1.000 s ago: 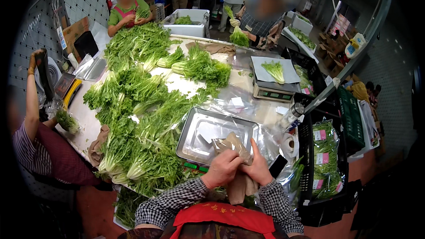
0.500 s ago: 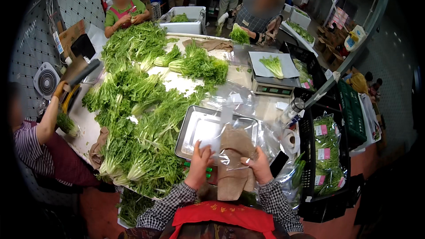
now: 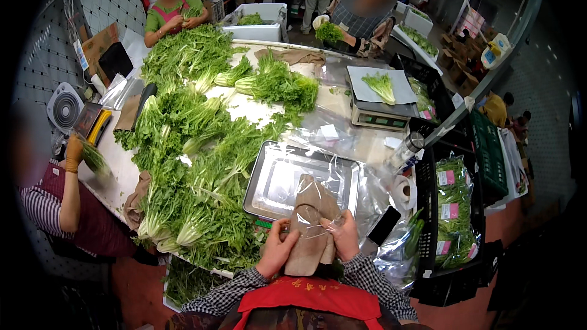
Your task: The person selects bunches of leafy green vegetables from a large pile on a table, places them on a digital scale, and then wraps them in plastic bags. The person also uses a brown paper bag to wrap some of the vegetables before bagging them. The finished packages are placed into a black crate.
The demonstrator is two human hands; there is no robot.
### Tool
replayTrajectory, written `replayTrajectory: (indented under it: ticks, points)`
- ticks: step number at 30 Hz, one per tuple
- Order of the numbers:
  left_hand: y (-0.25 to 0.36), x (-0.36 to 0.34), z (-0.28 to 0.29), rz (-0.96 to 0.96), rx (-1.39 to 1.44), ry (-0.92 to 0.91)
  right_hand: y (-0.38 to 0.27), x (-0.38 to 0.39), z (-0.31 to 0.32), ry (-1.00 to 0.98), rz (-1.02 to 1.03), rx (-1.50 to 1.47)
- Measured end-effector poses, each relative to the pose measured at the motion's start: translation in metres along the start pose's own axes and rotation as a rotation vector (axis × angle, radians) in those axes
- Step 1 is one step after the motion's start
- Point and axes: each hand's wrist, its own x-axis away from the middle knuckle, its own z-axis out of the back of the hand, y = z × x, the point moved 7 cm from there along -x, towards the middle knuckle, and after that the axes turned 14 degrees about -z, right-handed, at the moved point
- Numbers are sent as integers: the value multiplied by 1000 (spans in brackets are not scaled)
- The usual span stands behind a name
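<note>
My left hand point(image 3: 278, 247) is closed on the left edge of a folded brown cloth point(image 3: 309, 256), thumb on top. My right hand point(image 3: 342, 235) grips the cloth's right side, with crinkled clear plastic under its fingers and over the cloth. The cloth's upper end overlaps a metal tray point(image 3: 263, 183), which sits on a device with a green display point(image 3: 264, 223), mostly hidden. Heaped leafy greens point(image 3: 202, 208) lie left of the tray. To the right are loose plastic bags point(image 3: 373, 177), a black phone point(image 3: 383, 226) and a paper roll point(image 3: 402, 191).
A black crate point(image 3: 457, 263) of bagged greens stands right, beside a bottle point(image 3: 405, 151) and a metal post point(image 3: 513, 36). A scale point(image 3: 379, 116) bears one bunch. Co-workers handle greens at left point(image 3: 49, 201), back left point(image 3: 159, 18) and back right point(image 3: 361, 30).
My left hand has moved from open fingers onto the cloth's left edge. The left co-worker's dark board has dropped onto the table, and their hand now holds greens.
</note>
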Motion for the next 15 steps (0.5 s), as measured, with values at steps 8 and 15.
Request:
replayTrajectory:
  ticks: [8,15]
  points:
    - [-2,13,20,-58,-58,34,-2,26,2,89,55,302]
    - [17,37,38,-252,-222,-13,-1,65,19,-414,-66,294]
